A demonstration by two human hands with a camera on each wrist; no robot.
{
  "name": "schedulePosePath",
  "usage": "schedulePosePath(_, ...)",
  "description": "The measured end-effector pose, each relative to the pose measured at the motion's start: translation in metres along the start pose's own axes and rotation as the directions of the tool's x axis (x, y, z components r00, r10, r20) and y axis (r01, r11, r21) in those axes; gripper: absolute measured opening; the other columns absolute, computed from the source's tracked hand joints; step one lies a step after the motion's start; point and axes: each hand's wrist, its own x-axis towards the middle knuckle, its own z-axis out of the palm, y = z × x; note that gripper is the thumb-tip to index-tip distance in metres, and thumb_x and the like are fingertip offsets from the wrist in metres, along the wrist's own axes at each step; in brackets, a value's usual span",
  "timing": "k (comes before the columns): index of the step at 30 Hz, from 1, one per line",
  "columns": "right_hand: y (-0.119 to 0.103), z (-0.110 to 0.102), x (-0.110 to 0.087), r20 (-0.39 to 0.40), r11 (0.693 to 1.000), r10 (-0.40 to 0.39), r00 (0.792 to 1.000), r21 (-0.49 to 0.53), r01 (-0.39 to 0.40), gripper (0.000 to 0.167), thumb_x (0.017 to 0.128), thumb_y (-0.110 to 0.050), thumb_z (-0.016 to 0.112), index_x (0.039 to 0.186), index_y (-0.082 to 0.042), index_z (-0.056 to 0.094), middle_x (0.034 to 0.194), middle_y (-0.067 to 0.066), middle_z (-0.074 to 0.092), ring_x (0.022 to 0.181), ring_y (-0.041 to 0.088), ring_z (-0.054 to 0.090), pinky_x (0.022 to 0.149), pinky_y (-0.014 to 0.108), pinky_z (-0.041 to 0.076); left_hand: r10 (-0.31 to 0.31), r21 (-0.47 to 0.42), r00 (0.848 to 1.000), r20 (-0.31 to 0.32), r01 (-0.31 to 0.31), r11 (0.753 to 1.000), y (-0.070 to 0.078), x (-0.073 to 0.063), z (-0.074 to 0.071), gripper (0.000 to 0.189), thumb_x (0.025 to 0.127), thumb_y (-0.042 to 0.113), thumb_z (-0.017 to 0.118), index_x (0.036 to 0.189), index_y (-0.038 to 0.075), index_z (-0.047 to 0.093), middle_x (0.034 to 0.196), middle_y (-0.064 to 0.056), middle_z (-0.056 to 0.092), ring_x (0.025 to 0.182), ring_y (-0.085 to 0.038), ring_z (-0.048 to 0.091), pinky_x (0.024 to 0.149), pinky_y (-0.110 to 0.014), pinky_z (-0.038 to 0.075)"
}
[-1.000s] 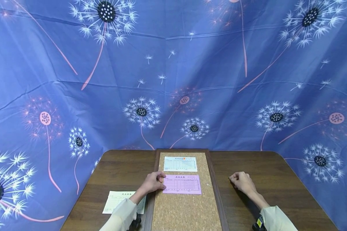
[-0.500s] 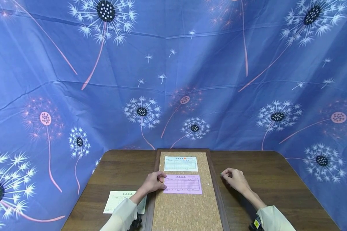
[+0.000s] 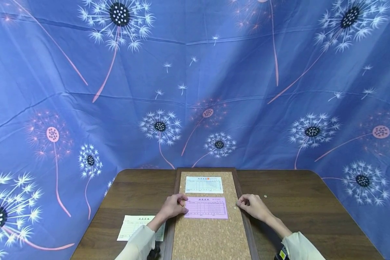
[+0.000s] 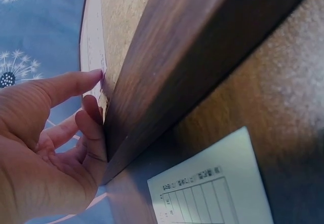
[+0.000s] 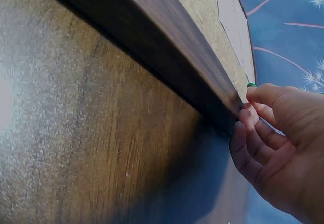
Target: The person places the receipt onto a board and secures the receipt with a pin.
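Observation:
A pink printed slip point(image 3: 205, 207) lies on the framed cork board point(image 3: 211, 238). My left hand point(image 3: 173, 206) presses on its left edge, thumb at the lower corner and index finger at the upper one; the other fingers bend loosely against the frame in the left wrist view. My right hand point(image 3: 253, 206) is over the board's right frame, its fingertips a little right of the slip. Between its thumb and index finger it pinches a small green-headed thumbtack point(image 5: 251, 85), whose point is hidden.
A pale blue slip point(image 3: 203, 185) is at the top of the board with an orange-red tack point(image 3: 208, 178) on it. A pale green slip point(image 3: 128, 228) lies on the wooden table point(image 3: 299, 202) at left. A tiny pale object point(image 3: 265, 196) lies right of the board.
My right hand has moved left from the table to the board's right frame with the thumbtack. The left hand and pink slip have stayed in place.

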Motion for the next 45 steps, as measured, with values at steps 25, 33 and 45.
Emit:
schedulePosePath(25,-0.013,0.015,-0.001,-0.024,0.995,-0.072,0.997,-0.065,0.070,0.015,0.086,-0.012,0.078,0.076,-0.019,0.070,0.072,-0.014,0.058,0.065,-0.008,0.045,0.056,0.016,0.040,-0.045,0.066,0.999,-0.015,0.046,0.997,-0.003,0.000,0.008,0.033,0.071,0.005,0.082,0.101,0.002,0.069,0.075,-0.003,0.061,0.063,-0.007,0.046,0.060,-0.022,0.034)
schedulePosePath(33,-0.023,0.023,0.005,-0.004,0.996,-0.088,0.996,-0.020,0.088,0.017,0.088,-0.010,0.078,0.075,-0.018,0.068,0.072,-0.014,0.055,0.065,-0.007,0.044,0.057,0.016,0.040,-0.066,0.058,0.998,-0.002,0.066,0.996,-0.002,0.002,0.006,0.033,0.072,0.006,0.083,0.102,0.003,0.069,0.074,0.000,0.059,0.064,-0.008,0.046,0.059,-0.022,0.034)
schedulePosePath(45,-0.035,0.043,0.010,0.015,0.993,-0.113,0.993,0.020,0.113,0.011,0.088,-0.012,0.078,0.079,-0.016,0.072,0.076,-0.014,0.057,0.068,-0.005,0.047,0.059,0.016,0.041,-0.081,0.060,0.997,0.000,0.081,0.995,0.002,0.001,0.004,0.033,0.072,0.007,0.083,0.102,0.004,0.070,0.075,-0.001,0.060,0.063,-0.008,0.046,0.058,-0.022,0.032)
